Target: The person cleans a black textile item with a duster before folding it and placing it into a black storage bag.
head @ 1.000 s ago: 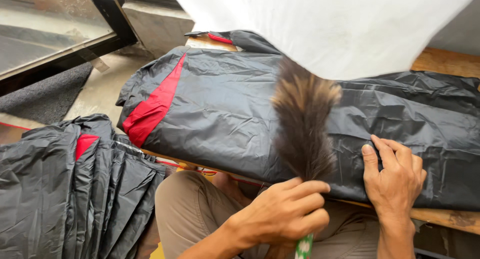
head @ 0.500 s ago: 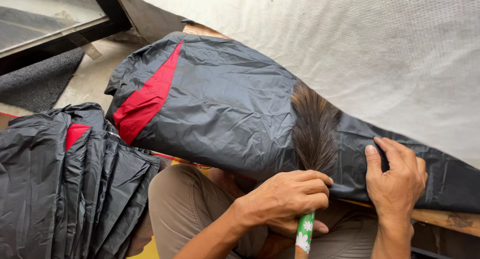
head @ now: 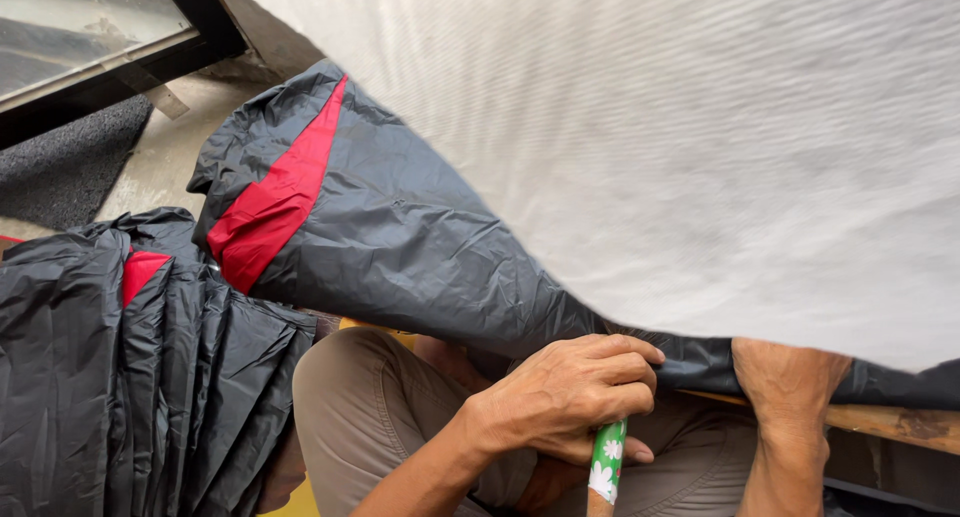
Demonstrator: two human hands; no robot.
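My left hand (head: 565, 397) is shut around a green stick handle with white flowers (head: 607, 459), the grip of a feather duster. The duster's brown feather head is hidden under a large white cloth (head: 700, 157) that hangs across the upper right. My right hand (head: 790, 377) rests on a black and red nylon piece (head: 400, 237) spread over a wooden board (head: 890, 422). Its fingers lie under the white cloth's edge, so only the back of the hand and the wrist show.
A stack of folded black nylon pieces with a red patch (head: 120, 377) lies at the left beside my knee in tan trousers (head: 360, 407). A glass pane in a dark frame (head: 80, 27) and a grey mat (head: 60, 167) are at the upper left.
The white cloth has dropped lower in the view, now covering the duster's feathers and my right fingers. The view moved closer to the nylon piece. Both hands kept their places.
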